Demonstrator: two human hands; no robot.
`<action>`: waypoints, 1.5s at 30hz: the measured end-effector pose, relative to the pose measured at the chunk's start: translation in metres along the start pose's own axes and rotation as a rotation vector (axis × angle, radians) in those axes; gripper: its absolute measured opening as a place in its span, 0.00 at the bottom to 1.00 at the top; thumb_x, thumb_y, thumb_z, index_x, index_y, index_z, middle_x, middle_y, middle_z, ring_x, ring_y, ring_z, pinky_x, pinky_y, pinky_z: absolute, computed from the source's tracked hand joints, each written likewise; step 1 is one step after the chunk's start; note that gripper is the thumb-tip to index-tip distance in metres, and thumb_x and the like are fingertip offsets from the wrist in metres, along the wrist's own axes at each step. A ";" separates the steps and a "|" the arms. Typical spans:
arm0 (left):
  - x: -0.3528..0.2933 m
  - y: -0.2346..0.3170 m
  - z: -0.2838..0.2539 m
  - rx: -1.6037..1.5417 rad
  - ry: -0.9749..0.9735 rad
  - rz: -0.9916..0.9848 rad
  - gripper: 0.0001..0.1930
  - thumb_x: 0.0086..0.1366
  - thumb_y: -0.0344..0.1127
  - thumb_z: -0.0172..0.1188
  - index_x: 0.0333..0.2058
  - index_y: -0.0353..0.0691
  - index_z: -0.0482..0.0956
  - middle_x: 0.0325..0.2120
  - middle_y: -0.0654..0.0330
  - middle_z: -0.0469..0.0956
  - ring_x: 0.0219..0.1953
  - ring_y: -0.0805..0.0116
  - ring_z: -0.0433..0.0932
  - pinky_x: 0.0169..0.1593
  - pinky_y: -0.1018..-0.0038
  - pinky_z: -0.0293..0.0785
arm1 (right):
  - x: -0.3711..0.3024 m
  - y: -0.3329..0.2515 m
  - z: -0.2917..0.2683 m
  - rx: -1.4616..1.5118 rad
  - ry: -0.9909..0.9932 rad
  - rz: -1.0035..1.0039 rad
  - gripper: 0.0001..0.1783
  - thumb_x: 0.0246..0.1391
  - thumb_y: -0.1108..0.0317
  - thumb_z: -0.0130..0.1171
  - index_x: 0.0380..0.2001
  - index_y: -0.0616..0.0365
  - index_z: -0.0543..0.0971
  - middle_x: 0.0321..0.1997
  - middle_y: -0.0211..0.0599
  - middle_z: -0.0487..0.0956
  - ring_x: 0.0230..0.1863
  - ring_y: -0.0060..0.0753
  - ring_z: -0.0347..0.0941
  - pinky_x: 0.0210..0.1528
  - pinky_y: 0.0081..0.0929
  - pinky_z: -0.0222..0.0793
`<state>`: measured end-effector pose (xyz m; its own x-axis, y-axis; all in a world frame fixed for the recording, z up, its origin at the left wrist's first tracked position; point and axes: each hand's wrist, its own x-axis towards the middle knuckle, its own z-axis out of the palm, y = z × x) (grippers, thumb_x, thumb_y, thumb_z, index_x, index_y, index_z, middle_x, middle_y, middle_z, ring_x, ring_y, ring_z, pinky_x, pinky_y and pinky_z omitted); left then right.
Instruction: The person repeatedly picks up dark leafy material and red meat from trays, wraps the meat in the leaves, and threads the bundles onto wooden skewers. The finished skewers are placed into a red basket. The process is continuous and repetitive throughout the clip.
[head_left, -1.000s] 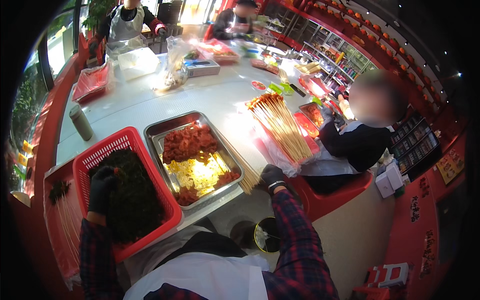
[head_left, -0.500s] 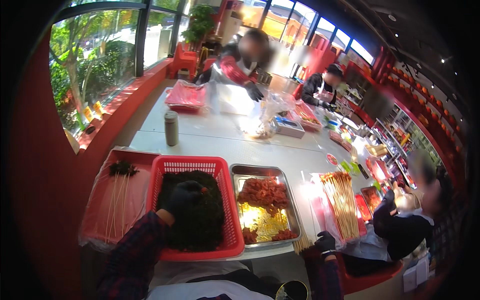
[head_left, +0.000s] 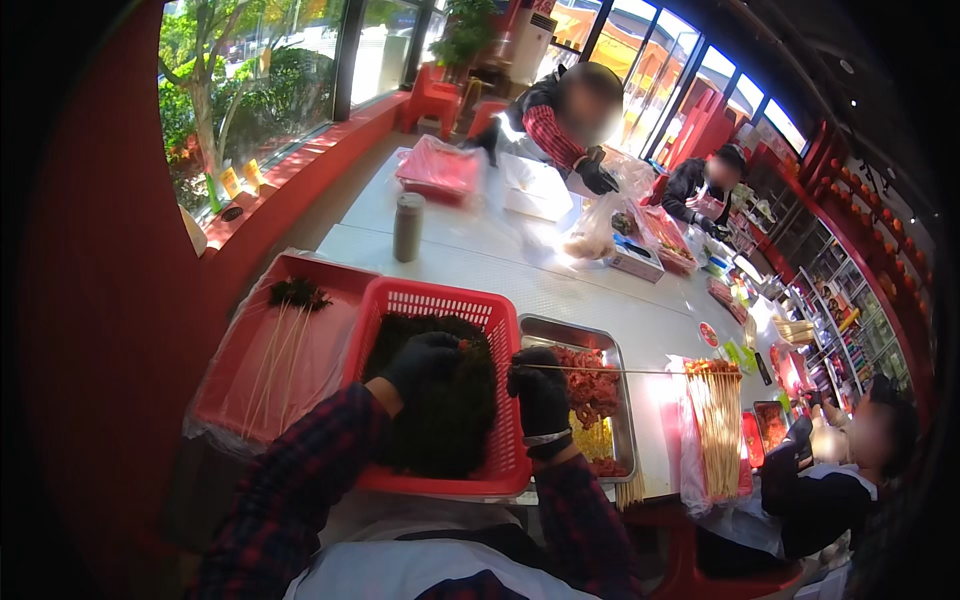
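Note:
My left hand (head_left: pixel 425 366), in a black glove, is over the dark green leafy heap (head_left: pixel 420 440) in the red perforated basket (head_left: pixel 518 460). Its fingers are pinched, with a small reddish piece (head_left: pixel 464 345) showing at their tips. Beside it, at the basket's right rim, my right hand (head_left: pixel 541 400), gloved in black too, grips a thin wooden skewer (head_left: pixel 640 371) that points out to the right, across the metal tray (head_left: pixel 628 440). That tray holds red, meat-like pieces (head_left: pixel 590 380) in yellowish liquid.
Left of the basket, a plastic-covered red tray (head_left: pixel 240 390) bears several skewers tipped with dark green leaves (head_left: pixel 298 293). A grey bottle (head_left: pixel 408 228) stands behind. Many filled skewers (head_left: pixel 717 430) lie to the right. Other people work across the table and at right.
My right hand has come up from the table's front edge to the basket's rim, now with a skewer. My left hand stays over the greens. The view has shifted.

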<state>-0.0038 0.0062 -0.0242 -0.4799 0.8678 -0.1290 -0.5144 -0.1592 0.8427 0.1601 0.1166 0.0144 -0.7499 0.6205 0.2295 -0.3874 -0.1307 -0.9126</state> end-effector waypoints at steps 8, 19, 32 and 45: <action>0.005 -0.002 -0.006 -0.147 -0.092 -0.057 0.08 0.56 0.25 0.52 0.36 0.38 0.73 0.29 0.62 0.75 0.30 0.72 0.75 0.35 0.78 0.73 | -0.007 0.025 0.013 -0.230 -0.032 -0.071 0.11 0.45 0.80 0.46 0.34 0.63 0.74 0.34 0.33 0.76 0.39 0.23 0.70 0.44 0.19 0.64; -0.002 0.005 0.002 -0.342 -0.165 -0.084 0.09 0.57 0.26 0.49 0.37 0.35 0.72 0.31 0.58 0.74 0.34 0.69 0.75 0.37 0.77 0.74 | -0.009 0.029 0.018 -0.405 -0.032 -0.126 0.10 0.46 0.80 0.49 0.35 0.63 0.73 0.36 0.32 0.75 0.41 0.23 0.69 0.44 0.19 0.63; -0.003 -0.008 -0.004 -0.018 -0.229 0.096 0.09 0.60 0.30 0.48 0.38 0.36 0.71 0.31 0.59 0.74 0.32 0.73 0.74 0.36 0.81 0.73 | -0.009 0.031 0.013 -0.346 -0.083 -0.112 0.10 0.46 0.75 0.50 0.35 0.62 0.73 0.35 0.33 0.75 0.40 0.23 0.69 0.43 0.20 0.64; 0.009 -0.023 -0.012 -0.430 -0.257 -0.091 0.12 0.58 0.25 0.46 0.41 0.35 0.69 0.38 0.54 0.72 0.40 0.68 0.73 0.43 0.75 0.73 | -0.010 0.040 0.020 -0.614 -0.006 -0.287 0.11 0.45 0.76 0.50 0.35 0.60 0.71 0.34 0.34 0.73 0.38 0.26 0.69 0.42 0.22 0.64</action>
<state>-0.0045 0.0124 -0.0509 -0.2574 0.9662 -0.0137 -0.8180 -0.2104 0.5354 0.1414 0.0901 -0.0183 -0.6662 0.5606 0.4918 -0.1983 0.5026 -0.8415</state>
